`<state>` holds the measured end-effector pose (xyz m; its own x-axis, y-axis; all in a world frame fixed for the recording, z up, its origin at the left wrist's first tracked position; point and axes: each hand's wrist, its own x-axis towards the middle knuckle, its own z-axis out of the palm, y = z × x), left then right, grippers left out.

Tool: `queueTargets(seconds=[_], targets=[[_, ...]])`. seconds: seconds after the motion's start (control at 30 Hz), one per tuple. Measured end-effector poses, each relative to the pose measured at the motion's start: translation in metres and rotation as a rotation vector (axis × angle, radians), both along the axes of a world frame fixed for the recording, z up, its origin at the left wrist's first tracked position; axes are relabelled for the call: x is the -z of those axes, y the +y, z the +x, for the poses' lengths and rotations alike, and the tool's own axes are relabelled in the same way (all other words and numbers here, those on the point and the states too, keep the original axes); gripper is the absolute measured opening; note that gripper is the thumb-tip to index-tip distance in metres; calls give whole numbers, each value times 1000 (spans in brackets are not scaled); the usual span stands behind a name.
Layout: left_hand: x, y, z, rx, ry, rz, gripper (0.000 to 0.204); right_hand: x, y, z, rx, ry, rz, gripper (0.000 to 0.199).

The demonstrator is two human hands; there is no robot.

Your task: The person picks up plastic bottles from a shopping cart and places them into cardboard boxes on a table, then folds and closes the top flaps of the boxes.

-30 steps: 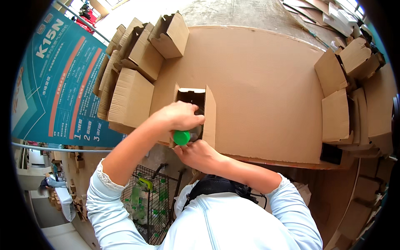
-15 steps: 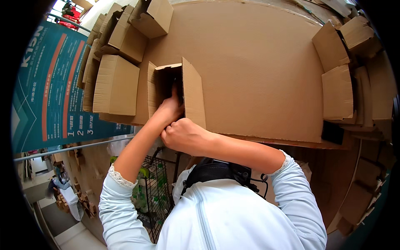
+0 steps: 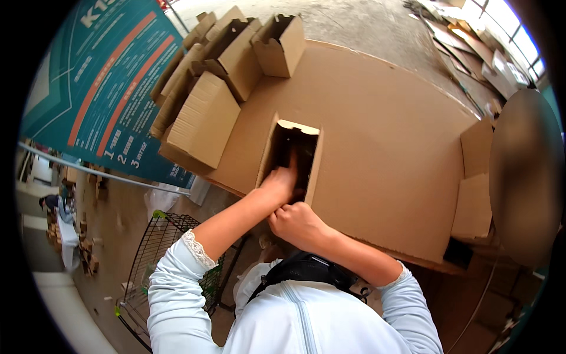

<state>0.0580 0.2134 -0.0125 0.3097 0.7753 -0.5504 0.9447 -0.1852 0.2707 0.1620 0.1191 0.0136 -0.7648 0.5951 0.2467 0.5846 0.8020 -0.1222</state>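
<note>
A brown cardboard box stands on the table with its top open, and I look down into its dark inside. My left hand reaches into it, with at least one finger stretched out along the interior; the other fingers are mostly hidden by the box and shadow. At the box's near edge, my right hand is closed, its bent fingers gripping the cardboard just below my left wrist. What lies at the bottom of the box is too dark to tell.
Several open cardboard boxes cluster at the table's left end. More boxes stand at the right, partly hidden by a blurred oval patch. Cardboard covers the tabletop. A wire cart and a teal banner are on the left.
The view has turned, so the table looks tilted and more floor shows behind it. The box opening now faces me more directly. My left hand stays inside, my right hand at the near edge.
</note>
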Motion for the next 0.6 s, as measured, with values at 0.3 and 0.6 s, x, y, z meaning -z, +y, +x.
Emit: queueTargets(seconds=[0.3, 0.6], targets=[[39, 13, 39, 86, 16, 12, 75, 6, 9, 9, 45, 78, -85, 22], [70, 16, 51, 371, 115, 23, 61, -2, 8, 7, -88, 31, -28, 5]])
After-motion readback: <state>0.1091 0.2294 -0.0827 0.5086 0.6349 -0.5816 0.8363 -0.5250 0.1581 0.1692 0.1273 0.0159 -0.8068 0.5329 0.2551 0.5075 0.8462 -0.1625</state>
